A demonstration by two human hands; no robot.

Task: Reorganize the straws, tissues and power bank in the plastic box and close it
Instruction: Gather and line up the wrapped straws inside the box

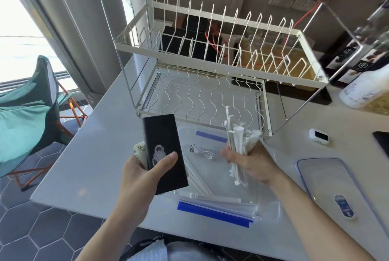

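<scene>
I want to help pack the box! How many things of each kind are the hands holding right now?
Black rectangular power bank, in the left hand: 1
Pale tissue pack behind it, same hand: 1
Bunch of white paper-wrapped straws, in the right hand: 1 bunch, too many straws to count
Total: 3

Plastic box (271, 208) on table (88, 176); lid (328, 178) right, dish rack (210, 54) behind.

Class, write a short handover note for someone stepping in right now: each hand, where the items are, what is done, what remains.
Left hand: grip on the black power bank, tissue pack behind it.
Right hand: grip on a bundle of wrapped straws.
Plastic box: open, holding a white cable and more straws.
Lid: on the counter, right of the box.
Left: place everything inside, close the lid.
</scene>
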